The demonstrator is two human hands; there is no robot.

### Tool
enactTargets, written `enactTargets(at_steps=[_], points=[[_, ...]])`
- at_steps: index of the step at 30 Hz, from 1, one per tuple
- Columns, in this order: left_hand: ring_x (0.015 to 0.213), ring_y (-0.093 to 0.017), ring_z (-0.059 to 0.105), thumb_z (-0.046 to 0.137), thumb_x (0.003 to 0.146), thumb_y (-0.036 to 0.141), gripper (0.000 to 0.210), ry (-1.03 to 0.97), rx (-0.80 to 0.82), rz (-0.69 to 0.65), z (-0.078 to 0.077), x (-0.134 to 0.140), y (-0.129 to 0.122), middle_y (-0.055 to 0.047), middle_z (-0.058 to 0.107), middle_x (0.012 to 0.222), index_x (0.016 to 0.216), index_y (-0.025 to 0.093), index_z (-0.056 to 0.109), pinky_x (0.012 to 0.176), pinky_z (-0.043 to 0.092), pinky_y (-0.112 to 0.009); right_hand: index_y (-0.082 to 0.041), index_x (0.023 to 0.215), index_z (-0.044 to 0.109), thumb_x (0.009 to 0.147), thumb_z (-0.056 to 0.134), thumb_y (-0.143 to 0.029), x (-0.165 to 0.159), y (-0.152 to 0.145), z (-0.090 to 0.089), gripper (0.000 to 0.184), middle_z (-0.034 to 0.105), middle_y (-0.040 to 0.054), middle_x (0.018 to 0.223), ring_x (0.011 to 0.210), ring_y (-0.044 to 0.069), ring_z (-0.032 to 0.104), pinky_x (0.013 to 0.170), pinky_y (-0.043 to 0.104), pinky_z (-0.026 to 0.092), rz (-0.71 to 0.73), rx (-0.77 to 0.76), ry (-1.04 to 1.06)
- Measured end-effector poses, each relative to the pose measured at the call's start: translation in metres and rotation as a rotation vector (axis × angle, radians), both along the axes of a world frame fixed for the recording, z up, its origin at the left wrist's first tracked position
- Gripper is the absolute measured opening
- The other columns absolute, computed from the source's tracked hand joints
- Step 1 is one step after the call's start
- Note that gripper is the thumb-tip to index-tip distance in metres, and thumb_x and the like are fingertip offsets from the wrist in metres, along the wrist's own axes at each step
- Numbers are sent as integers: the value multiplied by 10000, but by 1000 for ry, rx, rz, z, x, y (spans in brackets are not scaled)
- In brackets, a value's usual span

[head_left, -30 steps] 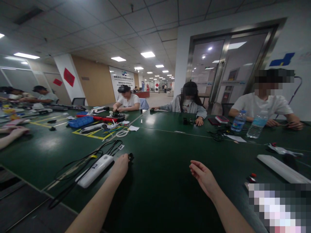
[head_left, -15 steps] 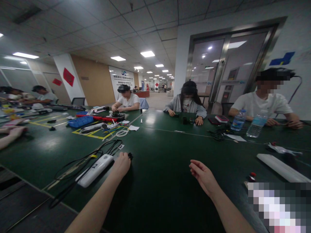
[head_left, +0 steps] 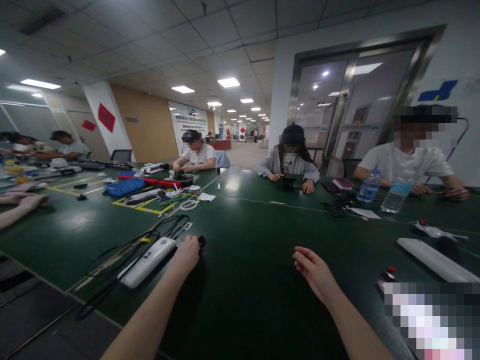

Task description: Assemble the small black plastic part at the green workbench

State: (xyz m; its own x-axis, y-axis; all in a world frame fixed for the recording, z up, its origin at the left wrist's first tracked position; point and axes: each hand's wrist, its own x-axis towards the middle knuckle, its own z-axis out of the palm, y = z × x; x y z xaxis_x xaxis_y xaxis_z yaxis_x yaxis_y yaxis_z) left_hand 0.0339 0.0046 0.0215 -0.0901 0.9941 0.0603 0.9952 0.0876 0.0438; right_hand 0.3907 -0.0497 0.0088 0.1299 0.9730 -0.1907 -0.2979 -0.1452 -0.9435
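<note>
Since the first frame, a striped sleeve (head_left: 267, 165) across the bench (head_left: 240, 300) has pulled in, and that co-worker's hand (head_left: 275, 177) is now by a dark block (head_left: 288, 184); my left hand (head_left: 187, 253) and right hand (head_left: 314, 271) have hardly moved. The small black thing (head_left: 202, 244) is at the left fingertips, near the white box (head_left: 148, 262) with a 2 on it and some black cords (head_left: 123, 245); the left fingers bend in beside it, but I cannot tell if they grip it; the right fingertips are drawn together, and I see nothing in them.

To do this well, I think I should keep the left touch soft and steady; I should stay off the cords so nothing gets dragged; a little wrist turn would let me see more.

My left hand hides part of the black thing, so its shape is hard to make out; a blocky patch (head_left: 431, 320) covers the bottom right corner; another person's arm (head_left: 11, 217) is cut off at the left edge.
</note>
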Motion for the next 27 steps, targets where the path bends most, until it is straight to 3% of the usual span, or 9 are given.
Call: enactTargets(at_steps=[8, 20, 27], points=[[819, -201, 586, 389, 813, 195, 206, 15, 19, -10, -7, -1, 4, -132, 479, 975, 959, 92, 492, 663, 433, -290, -212, 901, 619, 629, 683, -289, 0, -1, 1, 290, 616, 12, 801, 703, 153, 565, 661, 287, 481, 6, 10, 6], [841, -192, 563, 307, 745, 10, 263, 115, 61, -45, -5, 4, 1, -166, 505, 952, 934, 57, 485, 707, 415, -281, -210, 883, 618, 627, 683, -291, -4, -3, 3, 277, 621, 13, 781, 684, 142, 562, 650, 277, 477, -2, 30, 1], [856, -217, 558, 351, 817, 175, 183, 26, 113, -33, -6, 0, -1, -147, 515, 948, 929, 89, 467, 710, 409, -296, -208, 863, 627, 623, 686, -287, -6, -6, 8, 260, 623, 11, 774, 678, 145, 565, 657, 285, 474, 2, 36, 9]])
